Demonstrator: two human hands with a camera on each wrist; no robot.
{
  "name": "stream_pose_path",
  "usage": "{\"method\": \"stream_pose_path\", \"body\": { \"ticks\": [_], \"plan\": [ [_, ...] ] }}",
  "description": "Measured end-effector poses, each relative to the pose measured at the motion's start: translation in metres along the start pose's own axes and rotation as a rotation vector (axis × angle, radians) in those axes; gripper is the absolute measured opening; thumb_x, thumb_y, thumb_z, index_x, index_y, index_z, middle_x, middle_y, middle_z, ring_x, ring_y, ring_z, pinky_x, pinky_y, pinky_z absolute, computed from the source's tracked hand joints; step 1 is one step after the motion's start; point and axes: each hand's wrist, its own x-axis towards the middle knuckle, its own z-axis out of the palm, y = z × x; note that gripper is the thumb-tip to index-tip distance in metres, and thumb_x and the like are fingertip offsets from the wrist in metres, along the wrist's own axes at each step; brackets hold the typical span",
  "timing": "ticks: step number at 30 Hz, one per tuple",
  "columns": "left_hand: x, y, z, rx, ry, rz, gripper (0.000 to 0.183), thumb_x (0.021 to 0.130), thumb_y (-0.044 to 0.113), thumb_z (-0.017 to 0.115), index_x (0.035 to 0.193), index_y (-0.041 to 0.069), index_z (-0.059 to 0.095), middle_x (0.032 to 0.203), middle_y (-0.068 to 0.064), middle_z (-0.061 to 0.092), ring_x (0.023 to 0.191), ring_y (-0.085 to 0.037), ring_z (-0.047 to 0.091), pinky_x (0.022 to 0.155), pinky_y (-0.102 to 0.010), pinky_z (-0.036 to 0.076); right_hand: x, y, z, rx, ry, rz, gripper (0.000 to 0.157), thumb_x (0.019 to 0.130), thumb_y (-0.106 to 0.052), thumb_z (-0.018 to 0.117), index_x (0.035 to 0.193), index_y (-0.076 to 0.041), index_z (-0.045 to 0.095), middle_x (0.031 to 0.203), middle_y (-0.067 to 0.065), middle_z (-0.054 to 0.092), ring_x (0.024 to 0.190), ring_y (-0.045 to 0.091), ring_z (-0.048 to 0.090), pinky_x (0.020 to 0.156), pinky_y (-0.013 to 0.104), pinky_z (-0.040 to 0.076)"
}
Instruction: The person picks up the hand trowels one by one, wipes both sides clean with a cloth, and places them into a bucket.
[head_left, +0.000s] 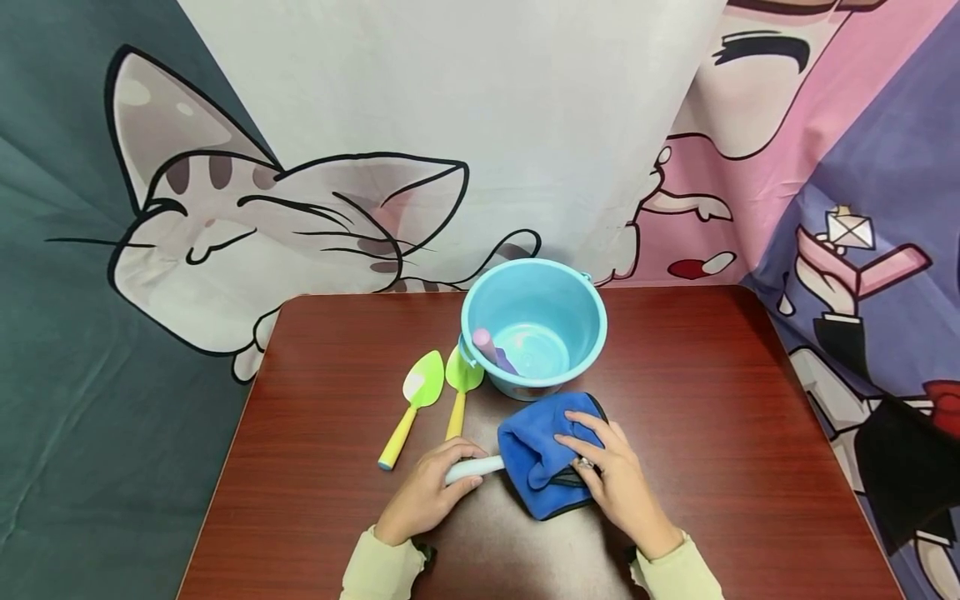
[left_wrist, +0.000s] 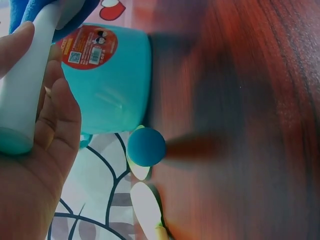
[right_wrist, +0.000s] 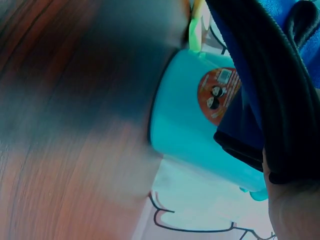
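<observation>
The tabletop (head_left: pixel 720 433) has dark reddish wood grain. On it stands a light-blue bucket (head_left: pixel 562 312); beside it lie two green-yellow shovels (head_left: pixel 423 382).

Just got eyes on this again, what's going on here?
A person's left hand grips a white handle whose far end is hidden by a blue cloth, which the right hand holds. Behind the cloth, a light-blue bucket stands upright on the table with something purple inside. One green-and-yellow shovel lies to the bucket's left, and another is right beside it.
</observation>
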Motion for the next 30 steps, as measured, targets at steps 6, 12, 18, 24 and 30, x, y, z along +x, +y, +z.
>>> {"method": "stream_pose_path", "body": {
  "ticks": [6,12,18,24,30],
  "plan": [
    [-0.004,0.000,-0.002,-0.005,0.010,0.002,0.032,0.092,0.009,0.074,0.118,0.023,0.065,0.117,0.013,0.062,0.099,-0.008,0.059,0.087,-0.031,0.048,-0.004,0.005,-0.004,-0.015,0.031,0.019,0.040,0.081,0.006,0.074,0.116,-0.014,0.076,0.138,0.011,0.058,0.098,0.021,0.049,0.072,0.020,0.036],
    [-0.008,-0.002,-0.007,-0.011,0.019,-0.004,0.029,0.094,0.014,0.072,0.120,0.024,0.065,0.117,0.013,0.062,0.100,-0.008,0.060,0.087,-0.031,0.049,-0.006,0.009,-0.011,-0.050,0.048,0.033,0.041,0.079,0.008,0.076,0.115,-0.012,0.076,0.136,0.013,0.059,0.097,0.022,0.050,0.072,0.021,0.035],
    [-0.012,-0.001,-0.014,0.015,0.038,-0.030,0.027,0.094,0.018,0.073,0.120,0.022,0.066,0.117,0.015,0.062,0.099,-0.007,0.060,0.085,-0.031,0.049,-0.011,0.017,-0.022,-0.118,0.073,0.043,0.042,0.078,0.009,0.077,0.115,-0.009,0.076,0.136,0.014,0.059,0.100,0.027,0.052,0.075,0.027,0.036],
    [-0.019,0.001,-0.029,0.013,0.055,-0.041,0.028,0.094,0.016,0.073,0.120,0.025,0.066,0.116,0.014,0.063,0.100,-0.007,0.061,0.085,-0.028,0.049,-0.015,0.022,-0.035,-0.160,0.140,0.055,0.046,0.074,0.012,0.077,0.115,-0.008,0.075,0.136,0.016,0.059,0.098,0.032,0.052,0.075,0.031,0.035],
    [-0.017,0.020,-0.050,0.007,0.043,0.018,0.028,0.094,0.018,0.072,0.120,0.026,0.066,0.114,0.013,0.064,0.093,-0.007,0.060,0.080,-0.025,0.048,-0.020,0.027,-0.043,-0.200,0.175,0.101,0.045,0.074,0.013,0.078,0.115,-0.007,0.076,0.136,0.016,0.059,0.098,0.032,0.051,0.067,0.025,0.036]
  ]
}}
